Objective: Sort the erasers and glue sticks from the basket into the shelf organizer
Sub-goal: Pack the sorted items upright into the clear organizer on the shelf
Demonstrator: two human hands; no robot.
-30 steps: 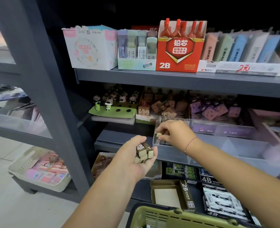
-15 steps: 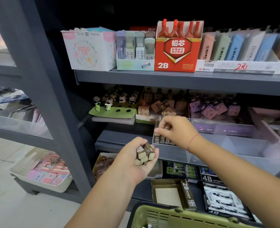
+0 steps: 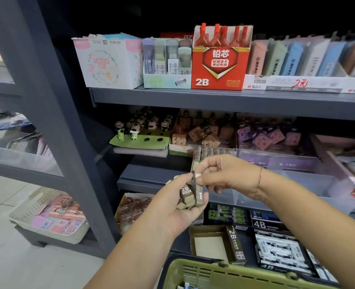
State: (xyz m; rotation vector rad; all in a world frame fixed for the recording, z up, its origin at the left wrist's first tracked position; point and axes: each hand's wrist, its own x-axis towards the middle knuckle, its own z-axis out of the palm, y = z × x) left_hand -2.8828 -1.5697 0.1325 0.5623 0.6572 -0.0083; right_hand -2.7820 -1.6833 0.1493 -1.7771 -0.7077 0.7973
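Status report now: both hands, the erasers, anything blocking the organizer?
Left hand holds bunch of 2B erasers. Right hand pinches one eraser from it. Clear organizer behind, path unblocked.

grey shelving [image 3: 214, 99] — pale, perhaps tiled floor [image 3: 5, 257]

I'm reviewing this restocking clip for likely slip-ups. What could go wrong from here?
1. The left hand holds a loose stack of erasers. As the right hand pinches the single eraser out of it, neighbours may be dragged along and fall to the lower shelf or floor.
2. The eraser row in the clear organizer looks closely packed, so pushing another in might tip or jam it.
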